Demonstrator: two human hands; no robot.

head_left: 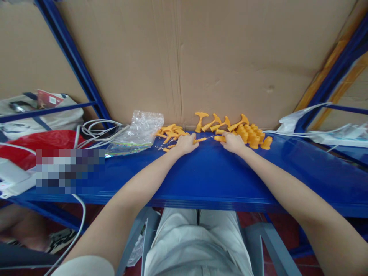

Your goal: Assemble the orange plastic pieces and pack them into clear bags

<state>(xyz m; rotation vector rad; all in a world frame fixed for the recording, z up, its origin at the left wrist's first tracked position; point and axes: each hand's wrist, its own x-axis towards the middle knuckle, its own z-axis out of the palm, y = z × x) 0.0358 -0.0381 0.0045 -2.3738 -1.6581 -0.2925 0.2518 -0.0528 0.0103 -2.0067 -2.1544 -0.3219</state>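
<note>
My left hand is closed around a yellow corkscrew, whose ribbed shaft and thin metal spiral point to the right. Facing the spiral's tip is a yellow sleeve, gripped in the fingers of my right hand. I cannot tell whether the tip has entered it. Beside my left hand lies a pile of yellow T-handled corkscrews with bare spirals. Behind my right hand, several corkscrews fitted with sleeves rest near the cardboard. Loose yellow sleeves stand grouped to its right.
The blue tabletop meets a cardboard wall. Clear plastic bags, white cables and a red bag occupy the left side. Blue metal posts frame the place. At right lies a white power strip.
</note>
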